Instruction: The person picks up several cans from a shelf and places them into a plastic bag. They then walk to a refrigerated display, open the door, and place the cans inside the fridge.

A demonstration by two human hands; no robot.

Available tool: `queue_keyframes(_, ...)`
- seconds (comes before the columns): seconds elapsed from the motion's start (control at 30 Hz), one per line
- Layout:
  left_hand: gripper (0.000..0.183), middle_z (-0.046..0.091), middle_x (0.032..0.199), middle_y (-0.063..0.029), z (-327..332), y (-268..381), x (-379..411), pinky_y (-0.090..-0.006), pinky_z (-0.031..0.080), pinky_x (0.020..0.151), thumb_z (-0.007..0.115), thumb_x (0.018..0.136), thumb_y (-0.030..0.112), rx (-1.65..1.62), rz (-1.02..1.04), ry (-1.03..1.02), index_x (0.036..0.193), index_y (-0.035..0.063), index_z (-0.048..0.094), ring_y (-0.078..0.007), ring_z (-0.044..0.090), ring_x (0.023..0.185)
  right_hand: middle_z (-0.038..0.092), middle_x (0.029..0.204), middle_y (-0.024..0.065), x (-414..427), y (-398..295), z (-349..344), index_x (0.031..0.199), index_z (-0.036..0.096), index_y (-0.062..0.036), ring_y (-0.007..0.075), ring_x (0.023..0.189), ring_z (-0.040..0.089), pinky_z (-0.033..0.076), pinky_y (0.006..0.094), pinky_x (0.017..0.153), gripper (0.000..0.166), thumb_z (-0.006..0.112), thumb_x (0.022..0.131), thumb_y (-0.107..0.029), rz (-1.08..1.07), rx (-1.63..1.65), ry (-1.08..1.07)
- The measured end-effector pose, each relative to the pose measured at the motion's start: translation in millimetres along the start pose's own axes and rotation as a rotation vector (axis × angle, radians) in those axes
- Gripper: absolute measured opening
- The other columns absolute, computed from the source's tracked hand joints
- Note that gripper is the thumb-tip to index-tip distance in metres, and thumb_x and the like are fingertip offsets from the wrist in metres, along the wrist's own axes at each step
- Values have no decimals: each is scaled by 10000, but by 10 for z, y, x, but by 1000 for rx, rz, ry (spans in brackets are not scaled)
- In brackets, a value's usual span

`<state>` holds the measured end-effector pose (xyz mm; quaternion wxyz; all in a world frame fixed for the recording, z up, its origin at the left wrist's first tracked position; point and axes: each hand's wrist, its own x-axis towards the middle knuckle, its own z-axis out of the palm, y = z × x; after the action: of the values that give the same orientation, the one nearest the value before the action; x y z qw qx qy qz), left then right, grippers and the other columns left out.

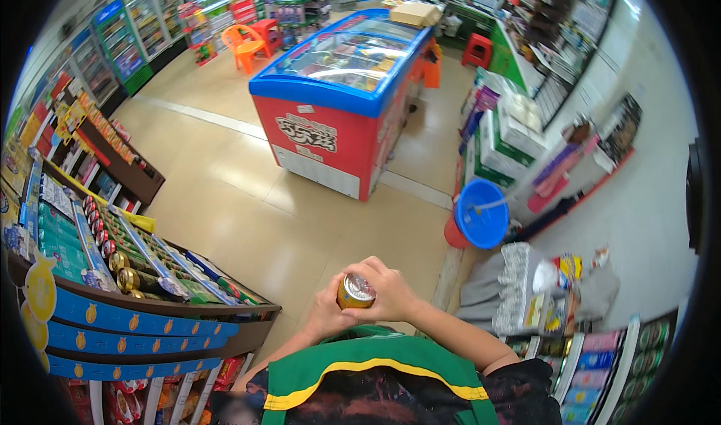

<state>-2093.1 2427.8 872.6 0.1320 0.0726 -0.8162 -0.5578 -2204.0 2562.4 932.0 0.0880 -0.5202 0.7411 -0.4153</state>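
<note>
A yellow drink can (356, 291) with a silver top is held upright in front of my chest, over the green apron (372, 354) with a yellow edge. My left hand (325, 312) is wrapped around the can's left side. From the right, my right hand (386, 290) grips it, with fingers curled over the far side and the thumb at the near side. The can's lower part is hidden by the hands and the steep view.
A red and blue chest freezer (332, 138) stands ahead. Shelves of cans (135, 278) are at the left, with more shelving (597, 368) at lower right. At the right are a blue bucket (481, 216), stacked boxes (498, 143) and a grey cloth (484, 290). An orange chair (245, 42) stands farther off.
</note>
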Motion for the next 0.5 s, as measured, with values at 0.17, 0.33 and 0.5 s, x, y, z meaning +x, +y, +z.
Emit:
queue_keyframes(0.17, 1094, 597, 1191, -180, -468, -93, 793, -398, 491, 920, 908, 537, 326, -84, 61, -33, 1406, 68, 295, -311, 596, 1109, 559, 1006, 107, 895, 424, -67, 1178, 539, -145, 319, 797, 630, 533, 398, 675, 648, 796, 644, -406, -112, 91, -78)
queue_keyframes(0.33, 1083, 518, 1296, -145, -981, -420, 1441, -367, 421, 1003, 898, 542, 273, -173, 17, 86, 1407, 16, 299, -245, 526, 1189, 567, 1027, 104, 1907, 734, 95, 1183, 542, -142, 317, 822, 634, 532, 392, 687, 662, 797, 646, -433, -169, 153, -130)
queue_keyframes(0.5, 931, 529, 1297, -159, -1669, -792, 2151, -365, 437, 987, 821, 631, 228, -181, 69, 171, 1402, 43, 333, -252, 548, 1179, 571, 1028, 104, 3028, 959, 349, 1144, 560, -137, 313, 829, 635, 529, 388, 690, 634, 796, 651, -456, -231, 165, -142)
